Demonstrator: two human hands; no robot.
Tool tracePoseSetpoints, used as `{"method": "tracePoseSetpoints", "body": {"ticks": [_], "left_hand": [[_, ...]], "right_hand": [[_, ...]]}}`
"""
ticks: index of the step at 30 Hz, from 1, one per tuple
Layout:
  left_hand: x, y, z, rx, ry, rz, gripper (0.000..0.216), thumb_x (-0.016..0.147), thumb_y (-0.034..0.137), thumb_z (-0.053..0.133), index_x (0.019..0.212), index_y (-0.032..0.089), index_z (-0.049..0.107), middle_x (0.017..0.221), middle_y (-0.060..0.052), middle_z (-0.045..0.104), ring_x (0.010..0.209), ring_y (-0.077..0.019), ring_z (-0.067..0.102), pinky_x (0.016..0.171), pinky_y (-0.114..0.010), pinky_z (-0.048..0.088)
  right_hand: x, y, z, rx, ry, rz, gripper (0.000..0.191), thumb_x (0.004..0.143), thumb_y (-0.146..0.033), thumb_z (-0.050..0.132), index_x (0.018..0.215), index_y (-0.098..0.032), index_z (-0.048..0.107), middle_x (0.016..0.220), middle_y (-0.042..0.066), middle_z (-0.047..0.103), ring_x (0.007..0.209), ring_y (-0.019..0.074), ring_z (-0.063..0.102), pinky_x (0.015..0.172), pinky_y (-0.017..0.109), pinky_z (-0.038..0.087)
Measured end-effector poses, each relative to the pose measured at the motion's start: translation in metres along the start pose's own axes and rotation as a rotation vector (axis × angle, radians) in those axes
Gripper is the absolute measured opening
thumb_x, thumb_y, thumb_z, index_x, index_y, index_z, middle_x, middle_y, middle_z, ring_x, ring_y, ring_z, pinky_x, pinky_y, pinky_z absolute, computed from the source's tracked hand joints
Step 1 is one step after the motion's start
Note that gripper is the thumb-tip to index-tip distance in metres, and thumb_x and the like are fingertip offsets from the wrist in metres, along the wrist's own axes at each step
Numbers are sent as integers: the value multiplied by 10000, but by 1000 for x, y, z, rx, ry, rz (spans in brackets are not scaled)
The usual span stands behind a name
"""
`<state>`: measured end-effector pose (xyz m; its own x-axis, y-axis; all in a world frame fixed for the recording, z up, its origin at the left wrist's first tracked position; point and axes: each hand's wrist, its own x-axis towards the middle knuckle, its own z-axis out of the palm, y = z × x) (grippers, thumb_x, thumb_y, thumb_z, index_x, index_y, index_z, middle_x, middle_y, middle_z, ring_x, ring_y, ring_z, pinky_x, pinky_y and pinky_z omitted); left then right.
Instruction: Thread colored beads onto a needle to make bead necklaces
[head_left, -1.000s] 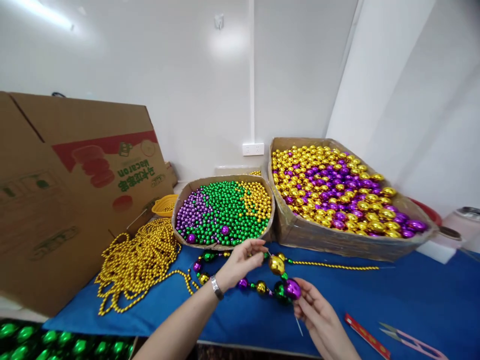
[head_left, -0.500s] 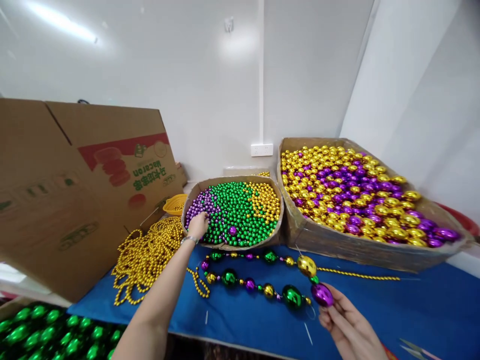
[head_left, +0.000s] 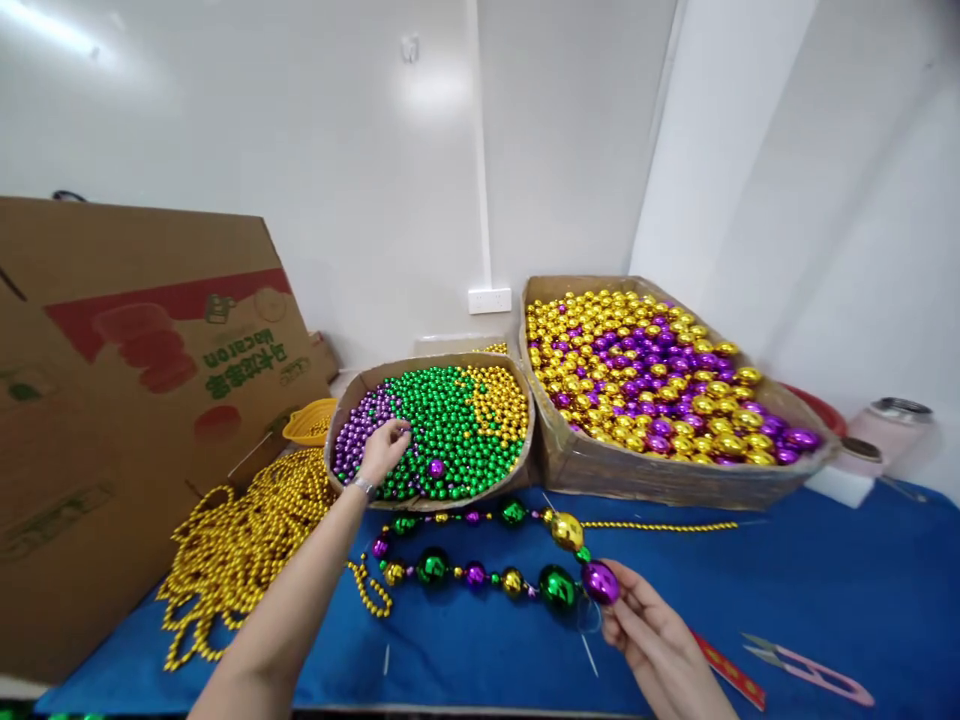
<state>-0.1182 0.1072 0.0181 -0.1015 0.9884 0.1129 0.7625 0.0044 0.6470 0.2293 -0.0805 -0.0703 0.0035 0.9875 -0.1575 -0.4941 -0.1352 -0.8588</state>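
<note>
My left hand (head_left: 382,450) reaches into the small cardboard tray (head_left: 352,388) of purple, green and gold beads, fingers pinched together over the purple and green ones; what it grips is too small to see. My right hand (head_left: 649,630) holds a large purple bead (head_left: 601,582) at the end of a bead string (head_left: 480,575) lying on the blue cloth (head_left: 825,590). A gold bead (head_left: 567,531) and a green bead (head_left: 557,587) sit just beside it.
A large cardboard tray (head_left: 675,480) of gold and purple beads stands at the right. A heap of gold bead strands (head_left: 240,530) lies left, beside an open carton (head_left: 112,400). Pink snips (head_left: 814,672) and a red ruler (head_left: 727,668) lie near the front right.
My left hand left the bead string, reached into the small tray, and shifted from the purple beads towards the green. My right hand kept the purple bead.
</note>
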Motion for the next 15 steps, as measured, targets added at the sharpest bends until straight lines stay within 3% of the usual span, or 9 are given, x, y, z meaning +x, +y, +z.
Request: {"method": "tracePoseSetpoints", "body": {"ticks": [4, 8, 10, 15], "left_hand": [[-50, 36, 32, -366, -143, 66, 374, 899, 402, 402, 1192, 192, 501, 1027, -76, 648, 838, -155, 636, 717, -271, 506], [-91, 65, 64, -1204, -438, -46, 309, 801, 358, 612, 1031, 151, 596, 849, -76, 658, 702, -136, 625, 669, -274, 502], [-103, 74, 73, -1332, -506, -111, 281, 777, 320, 656, 991, 145, 606, 806, -64, 654, 666, -124, 615, 640, -259, 496], [-113, 82, 84, -1397, -567, -179, 242, 782, 299, 661, 945, 133, 596, 783, -66, 653, 658, -128, 617, 613, -250, 492]], "right_hand": [[0, 3, 5, -54, 1, 6, 393, 735, -399, 697, 1095, -263, 615, 869, 24, 597, 677, 127, 514, 604, 246, 472], [-2, 1, 12, -119, -13, 6, 401, 724, -432, 699, 1071, -246, 626, 824, 21, 586, 654, 124, 503, 593, 246, 457], [-3, -2, 14, -146, 0, 5, 402, 720, -449, 698, 1056, -238, 631, 794, 15, 576, 642, 121, 495, 594, 245, 447], [-9, -8, 14, -192, 35, -7, 413, 706, -469, 699, 1040, -234, 633, 760, 2, 560, 641, 131, 490, 603, 253, 437]]}}
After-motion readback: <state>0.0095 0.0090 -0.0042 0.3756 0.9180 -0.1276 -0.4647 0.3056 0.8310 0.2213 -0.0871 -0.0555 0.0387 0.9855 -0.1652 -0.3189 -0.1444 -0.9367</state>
